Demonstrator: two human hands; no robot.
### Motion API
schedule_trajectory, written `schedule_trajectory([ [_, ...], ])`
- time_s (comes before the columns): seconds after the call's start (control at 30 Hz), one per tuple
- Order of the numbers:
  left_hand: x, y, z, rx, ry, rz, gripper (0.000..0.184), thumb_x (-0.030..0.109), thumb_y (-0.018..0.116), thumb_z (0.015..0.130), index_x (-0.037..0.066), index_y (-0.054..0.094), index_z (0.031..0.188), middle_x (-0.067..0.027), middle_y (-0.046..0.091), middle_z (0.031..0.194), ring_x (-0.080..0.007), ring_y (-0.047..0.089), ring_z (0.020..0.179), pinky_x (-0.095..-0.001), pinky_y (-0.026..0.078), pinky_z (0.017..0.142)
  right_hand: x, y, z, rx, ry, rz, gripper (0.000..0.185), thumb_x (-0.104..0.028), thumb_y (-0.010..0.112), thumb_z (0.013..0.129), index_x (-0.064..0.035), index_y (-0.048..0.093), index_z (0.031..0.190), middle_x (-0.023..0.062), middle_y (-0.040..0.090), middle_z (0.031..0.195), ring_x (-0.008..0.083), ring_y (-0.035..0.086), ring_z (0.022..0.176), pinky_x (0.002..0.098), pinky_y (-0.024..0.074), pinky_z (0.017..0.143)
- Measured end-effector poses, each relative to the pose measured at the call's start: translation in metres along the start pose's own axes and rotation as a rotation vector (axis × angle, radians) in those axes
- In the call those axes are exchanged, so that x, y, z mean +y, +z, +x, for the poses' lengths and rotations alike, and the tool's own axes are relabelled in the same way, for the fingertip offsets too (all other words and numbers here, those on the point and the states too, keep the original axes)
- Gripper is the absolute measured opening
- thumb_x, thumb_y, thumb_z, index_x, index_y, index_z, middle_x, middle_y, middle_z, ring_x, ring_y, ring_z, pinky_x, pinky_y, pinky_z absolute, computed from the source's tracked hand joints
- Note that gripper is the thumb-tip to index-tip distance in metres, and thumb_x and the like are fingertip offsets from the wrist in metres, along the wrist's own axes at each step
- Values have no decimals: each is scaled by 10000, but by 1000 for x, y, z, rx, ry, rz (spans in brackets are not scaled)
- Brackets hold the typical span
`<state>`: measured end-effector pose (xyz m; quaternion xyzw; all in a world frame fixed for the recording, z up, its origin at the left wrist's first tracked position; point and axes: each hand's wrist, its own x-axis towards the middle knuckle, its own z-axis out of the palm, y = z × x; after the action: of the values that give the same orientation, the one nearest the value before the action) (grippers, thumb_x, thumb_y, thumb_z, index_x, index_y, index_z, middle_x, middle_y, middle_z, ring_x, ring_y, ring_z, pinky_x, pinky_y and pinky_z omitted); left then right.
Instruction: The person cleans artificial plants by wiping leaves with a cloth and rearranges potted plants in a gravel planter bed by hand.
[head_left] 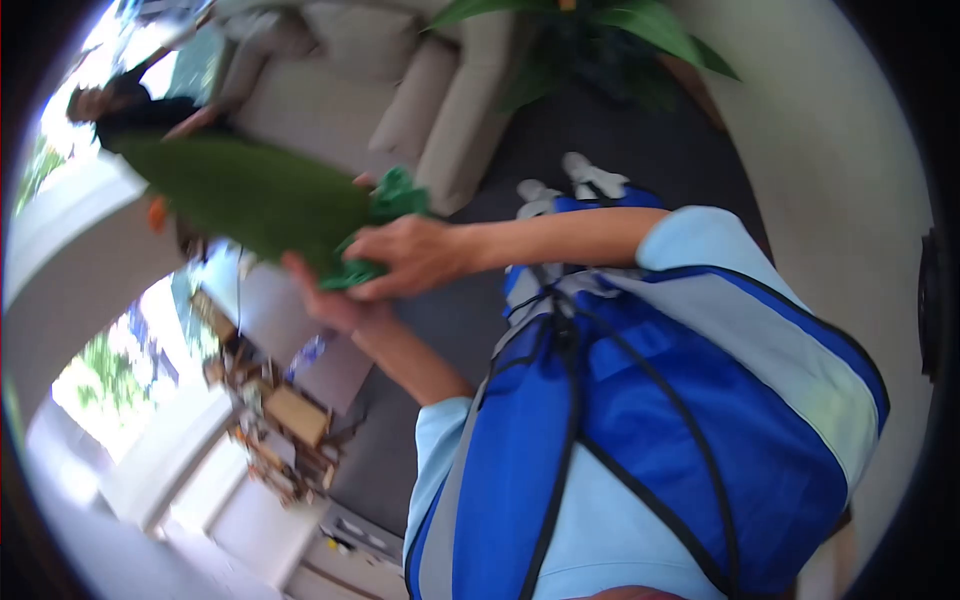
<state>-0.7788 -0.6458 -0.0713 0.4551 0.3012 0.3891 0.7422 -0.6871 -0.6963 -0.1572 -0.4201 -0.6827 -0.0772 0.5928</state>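
Note:
A long dark-green object, blurred and wide like a big leaf or cushion, extends to the upper left from my hands. Brighter green bunched material shows at its near end. My right hand is closed on this end, its fingers bent over the green material. Under the near end, my left hand is pressed against the object's lower edge, partly hidden by it.
A beige sofa is at the top, with a person in dark clothes beyond at the upper left. A leafy plant stands at the top. Wooden chairs and a pale table are at the lower left.

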Motion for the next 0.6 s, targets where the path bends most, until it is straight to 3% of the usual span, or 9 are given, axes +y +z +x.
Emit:
schedule_trajectory([
  [0.07,-18,-24,1,277,78,30,560,420,333,1078,29,447,1463,-193,574,1372,-328,578,1228,-471,431,1076,15,7,-6,117,-62,0,264,-228,750,779,-248,640,1018,92,593,1082,245,664,847,319,556,591],
  [0.13,-15,-15,-1,-18,45,-214,526,398,336,1087,43,459,1455,-150,591,1359,-291,591,1212,-457,449,1059,18,-7,12,210,-57,-96,237,-225,682,811,-323,624,1018,76,596,1036,212,661,772,309,542,572],
  [0.17,-16,-20,4,5,80,-207,526,398,336,1087,43,459,1455,-150,591,1359,-291,591,1212,-457,449,1059,22,-12,21,210,-81,-61,237,-225,682,811,-323,624,1018,76,596,1036,212,661,772,309,542,572],
  [0.23,-20,-25,6,-482,-19,-488,524,392,321,1094,43,450,1463,-137,581,1380,-295,575,1246,-457,431,1088,27,-23,36,256,-54,-151,262,-210,703,788,-312,626,1016,74,595,1033,202,659,767,314,547,578],
  [0.27,-20,-22,1,-480,4,-490,524,392,321,1094,43,450,1463,-137,581,1380,-295,575,1246,-457,431,1088,28,-29,48,251,-74,-141,262,-210,703,788,-312,626,1016,74,595,1033,202,659,767,314,547,578],
  [0.33,-13,3,-11,-209,-16,-395,521,375,309,1100,30,445,1466,-134,579,1386,-291,574,1260,-442,445,1086,30,-42,74,343,84,-296,299,-233,733,777,-273,625,1052,75,598,1032,203,658,757,335,552,579],
  [0.4,-12,7,-16,-199,10,-406,514,348,303,1104,13,439,1469,-139,568,1401,-288,572,1272,-438,456,1082,45,-51,92,251,202,-377,369,-220,755,791,-202,599,1125,95,610,1014,246,659,782,359,555,606],
  [0.47,-13,-2,-22,-122,-65,-36,505,330,314,1103,5,435,1470,-143,558,1414,-286,575,1267,-449,462,1078,57,-71,113,152,328,-467,448,-207,777,805,-131,573,1197,116,621,997,288,661,807,383,558,632],
  [0.6,-8,-8,-23,93,-75,50,502,330,342,1097,4,435,1468,-148,553,1419,-301,571,1270,-459,456,1085,92,-100,121,224,372,-322,232,-77,683,885,-35,535,1060,185,608,992,349,659,924,384,530,750],
])
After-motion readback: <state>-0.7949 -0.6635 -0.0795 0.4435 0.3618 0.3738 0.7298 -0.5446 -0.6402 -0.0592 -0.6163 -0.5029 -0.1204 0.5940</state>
